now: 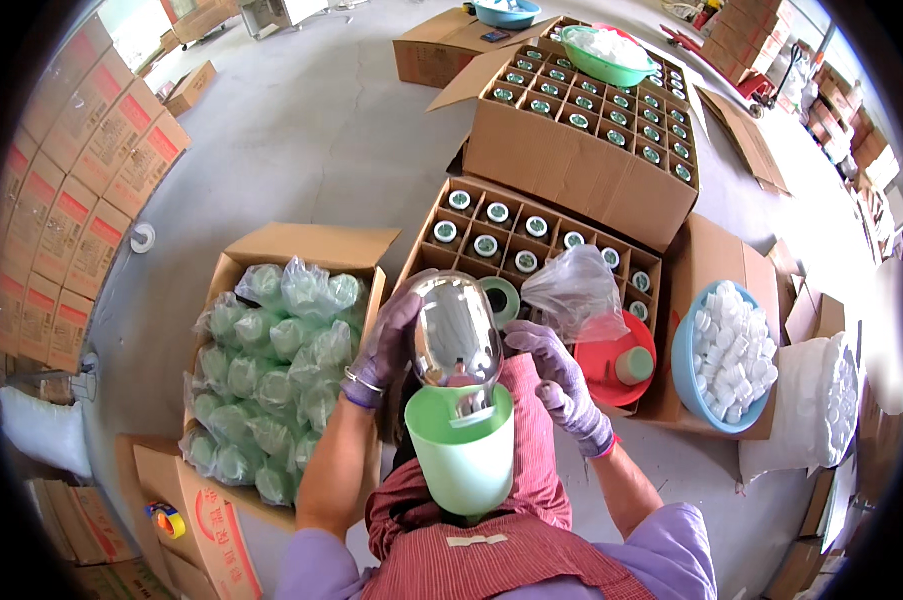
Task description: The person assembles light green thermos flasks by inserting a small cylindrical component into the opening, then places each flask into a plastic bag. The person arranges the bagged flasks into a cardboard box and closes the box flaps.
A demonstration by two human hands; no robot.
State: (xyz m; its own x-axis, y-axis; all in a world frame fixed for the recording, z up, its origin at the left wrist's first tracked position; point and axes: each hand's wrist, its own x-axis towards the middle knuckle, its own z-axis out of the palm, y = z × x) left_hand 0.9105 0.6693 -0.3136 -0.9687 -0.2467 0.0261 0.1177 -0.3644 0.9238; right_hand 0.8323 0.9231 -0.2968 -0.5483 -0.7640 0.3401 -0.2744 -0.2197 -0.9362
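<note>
My left hand (387, 340), in a purple glove, is closed around the side of a shiny silver glass flask liner (459, 330). The liner is upside down, its narrow neck inside the mouth of a pale green plastic flask shell (462, 460) at my lap. To the right of the liner, my gloved right hand (564, 385) is open, its fingers apart and nothing seen in them. Just beyond the liner lies a green ring-shaped part (499, 300), partly hidden. A clear plastic bag (577, 295) rests near my right hand, over a divided carton (412, 240) of white-capped flasks.
At left stands a carton (380, 290) of bagged green shells (262, 370). Right of me are a red basin (587, 375) with a green cup (634, 366) and a blue basin (684, 370) of white plastic parts. Farther off, another divided carton (562, 165) bears a green basin (597, 68).
</note>
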